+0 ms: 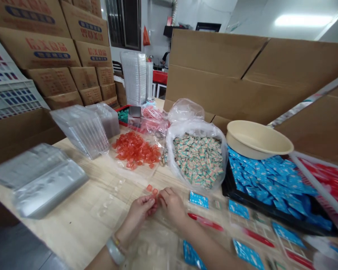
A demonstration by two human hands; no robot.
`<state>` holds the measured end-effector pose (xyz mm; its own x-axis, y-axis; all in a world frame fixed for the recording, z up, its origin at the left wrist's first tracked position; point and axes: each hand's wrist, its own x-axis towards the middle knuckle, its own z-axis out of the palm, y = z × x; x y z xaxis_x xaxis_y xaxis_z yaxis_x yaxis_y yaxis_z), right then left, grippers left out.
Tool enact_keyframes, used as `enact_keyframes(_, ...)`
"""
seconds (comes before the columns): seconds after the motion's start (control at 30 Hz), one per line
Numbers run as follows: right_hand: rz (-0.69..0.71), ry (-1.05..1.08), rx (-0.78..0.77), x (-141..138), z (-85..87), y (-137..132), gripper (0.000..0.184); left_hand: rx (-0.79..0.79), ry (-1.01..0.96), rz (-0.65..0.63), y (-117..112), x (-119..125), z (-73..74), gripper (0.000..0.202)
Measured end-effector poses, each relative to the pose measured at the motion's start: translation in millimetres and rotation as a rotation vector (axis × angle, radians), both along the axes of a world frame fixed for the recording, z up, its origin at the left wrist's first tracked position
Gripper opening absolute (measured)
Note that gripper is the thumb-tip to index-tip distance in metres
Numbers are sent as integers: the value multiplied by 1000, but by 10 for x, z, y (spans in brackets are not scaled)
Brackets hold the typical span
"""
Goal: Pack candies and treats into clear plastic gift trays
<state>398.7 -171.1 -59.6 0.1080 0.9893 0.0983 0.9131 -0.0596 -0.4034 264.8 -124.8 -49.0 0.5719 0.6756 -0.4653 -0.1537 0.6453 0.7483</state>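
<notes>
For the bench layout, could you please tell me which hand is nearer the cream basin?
Right. The right hand is left of the cream basin and closer to the camera; the left hand, also on the near side, is farther left.

A ceiling light (303,20) glares at upper right; the stretched edges blur, perhaps from motion.

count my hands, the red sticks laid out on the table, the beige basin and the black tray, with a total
Hands: 2
Red sticks: 3
Basin: 1
Tray: 1
Total: 7
</notes>
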Motion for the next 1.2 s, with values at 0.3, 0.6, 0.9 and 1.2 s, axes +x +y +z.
enact_keyframes(0.3,33,420,206,87,397,-234,19,-59,-109,-76,-57,196,64,26)
enact_keyframes(0.6,-30,105,-43,202,127,-274,17,1353,550,-330,185,103,-31,24)
enact_keyframes(0.9,-66,-28,-13,229,181,-280,35,1444,620,-167,344,40,-55,30)
enact_keyframes(1.2,-51,-146,-38,374,325,1128,22,1062,724,-55,1147,529,-8,5)
